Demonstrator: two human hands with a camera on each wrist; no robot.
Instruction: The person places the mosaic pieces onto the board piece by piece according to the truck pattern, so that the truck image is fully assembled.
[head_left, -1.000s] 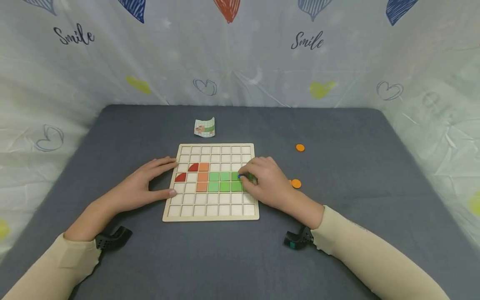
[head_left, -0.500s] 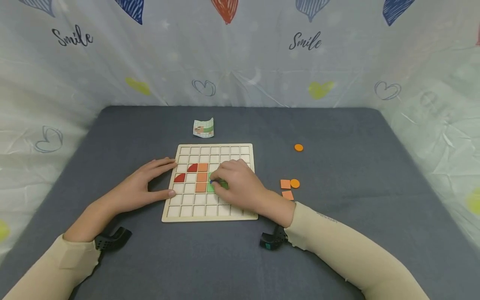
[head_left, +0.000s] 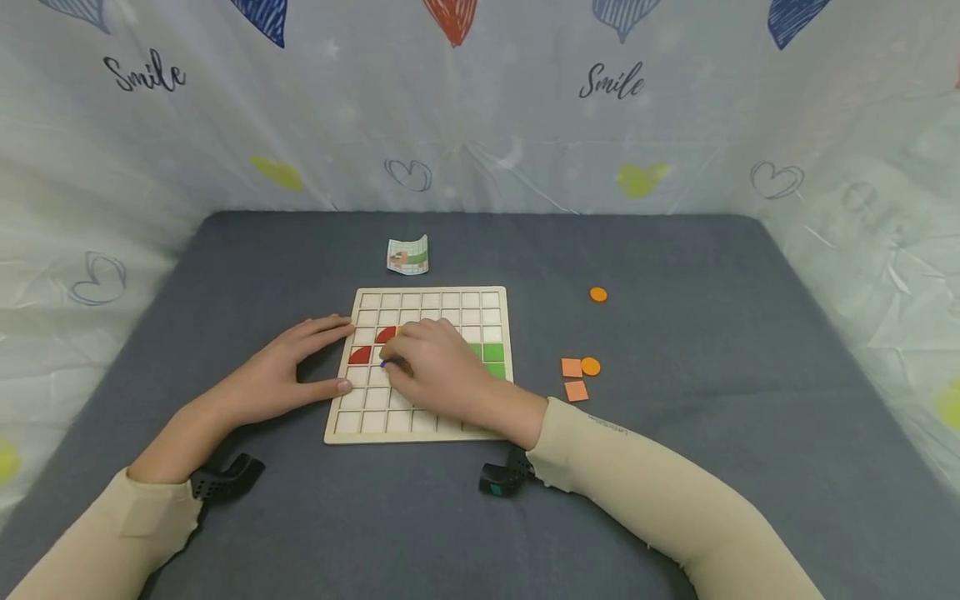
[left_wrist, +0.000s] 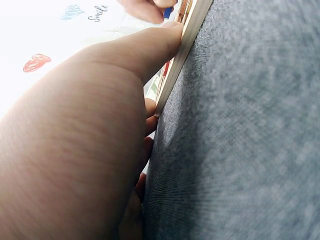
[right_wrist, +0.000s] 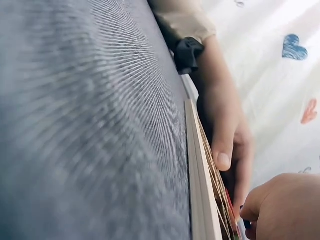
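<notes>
A wooden grid board (head_left: 375, 435) lies on the table with white square cells. My left hand (head_left: 262, 367) rests at its left edge, thumb and fingers spread, fingertips on the rim. Over the board's middle, my right hand (head_left: 435, 367) pinches a small blue piece (head_left: 384, 363) between thumb and fingertips, close over a cell near the left side; the blue also shows in the left wrist view (left_wrist: 168, 12). Red quarter-round tiles (head_left: 360, 355) sit in cells left of the right hand. Green square tiles (head_left: 492, 352) show to its right. Other tiles are hidden beneath this hand.
Orange square tiles (head_left: 576, 391) and an orange round piece (head_left: 591, 367) lie right of the board. Another orange disc (head_left: 597, 294) is farther back. A small printed picture card (head_left: 408, 256) lies behind the board. A white patterned curtain (head_left: 510, 125) surrounds the table.
My right hand has moved left across the board with the blue piece, uncovering green tiles at the right and the orange squares beside the board. My left hand has stayed put.
</notes>
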